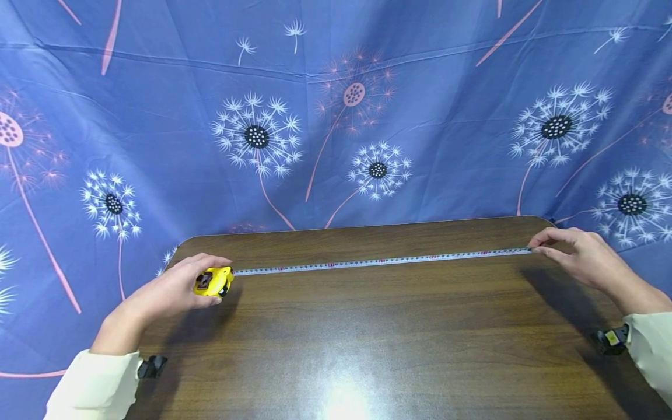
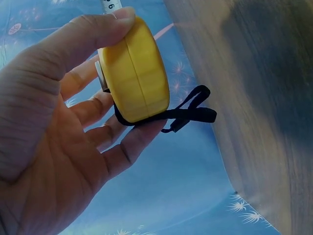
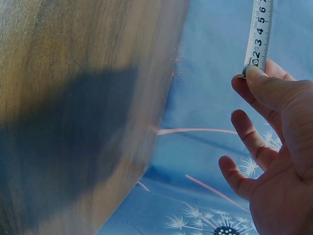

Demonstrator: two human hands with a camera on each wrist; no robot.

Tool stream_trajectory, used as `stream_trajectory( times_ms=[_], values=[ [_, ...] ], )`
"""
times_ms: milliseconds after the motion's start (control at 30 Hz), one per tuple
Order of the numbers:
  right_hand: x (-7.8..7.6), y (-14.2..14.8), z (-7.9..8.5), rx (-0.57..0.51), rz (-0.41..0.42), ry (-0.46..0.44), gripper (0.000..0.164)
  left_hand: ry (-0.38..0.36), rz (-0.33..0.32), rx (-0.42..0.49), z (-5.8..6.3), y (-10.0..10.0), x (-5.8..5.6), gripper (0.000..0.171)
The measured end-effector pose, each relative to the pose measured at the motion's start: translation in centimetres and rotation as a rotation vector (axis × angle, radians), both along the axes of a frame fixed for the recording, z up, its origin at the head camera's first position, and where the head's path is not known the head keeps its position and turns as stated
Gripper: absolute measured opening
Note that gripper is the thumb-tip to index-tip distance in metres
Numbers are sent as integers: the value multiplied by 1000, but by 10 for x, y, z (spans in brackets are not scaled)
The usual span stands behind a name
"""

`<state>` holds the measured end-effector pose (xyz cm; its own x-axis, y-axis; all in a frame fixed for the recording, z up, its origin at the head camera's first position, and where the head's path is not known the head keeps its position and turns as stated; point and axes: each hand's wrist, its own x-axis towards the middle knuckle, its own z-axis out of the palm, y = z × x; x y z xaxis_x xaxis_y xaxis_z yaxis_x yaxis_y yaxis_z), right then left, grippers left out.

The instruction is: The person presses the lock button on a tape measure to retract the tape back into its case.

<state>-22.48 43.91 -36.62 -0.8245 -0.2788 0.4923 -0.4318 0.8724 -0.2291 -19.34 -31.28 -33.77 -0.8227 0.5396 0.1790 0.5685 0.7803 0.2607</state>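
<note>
The left hand [image 1: 181,284] gripped a rounded yellow plastic tape-measure case [image 1: 215,281], its mouth facing right. A white numbered blade [image 1: 357,263] extended rightward above the brown wood-grain table [image 1: 409,326], long axis roughly parallel to the far edge; the right hand [image 1: 585,259] pinched the blade's tip.

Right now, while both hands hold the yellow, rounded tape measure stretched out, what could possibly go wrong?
The right hand pinches only the tip of the long white numbered blade; if it slips, the blade might spring back toward the yellow rounded case in the left hand.
Nothing else grips the blade between the hands, so it may twist if either shifts.
The thin black strap loops out loosely from the case and could snag.
</note>
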Motion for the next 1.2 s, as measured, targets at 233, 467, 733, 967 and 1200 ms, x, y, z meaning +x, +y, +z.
stream_trajectory(
  times_ms=[233,467,733,967,1200],
  values=[
    [-1,2,-1,16,13,12,33,-11,5,1,1,0,-1,64],
    [1,0,-1,14,10,8,32,-18,-1,15,0,-2,-1,65],
    [2,-5,-1,-25,5,1,34,0,7,14,-1,-4,-1,64],
    [1,-3,-1,-15,7,16,34,6,8,18,-1,-4,-1,65],
    [1,-2,-2,0,20,36,33,60,8,13,-1,-4,-1,65]
  ],
)
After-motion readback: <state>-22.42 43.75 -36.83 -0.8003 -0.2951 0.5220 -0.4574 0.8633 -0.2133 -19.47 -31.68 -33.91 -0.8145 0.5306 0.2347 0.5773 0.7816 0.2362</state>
